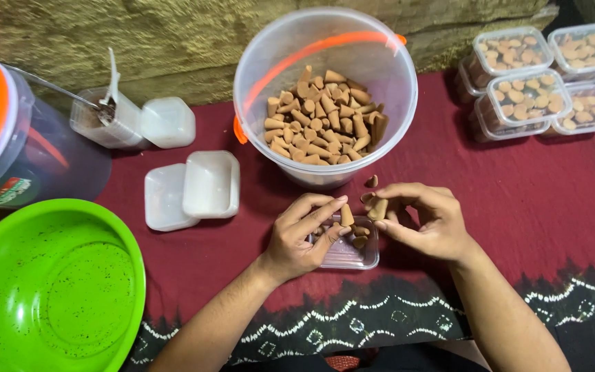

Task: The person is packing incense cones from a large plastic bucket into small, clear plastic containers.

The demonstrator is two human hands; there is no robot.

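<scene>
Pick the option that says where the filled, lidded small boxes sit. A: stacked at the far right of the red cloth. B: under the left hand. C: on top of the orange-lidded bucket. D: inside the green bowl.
A: the closed clear boxes of brown cones are stacked at the far right edge of the red cloth, well away from the green bowl and both hands.

Head camera, steeply downward, probably close
</scene>
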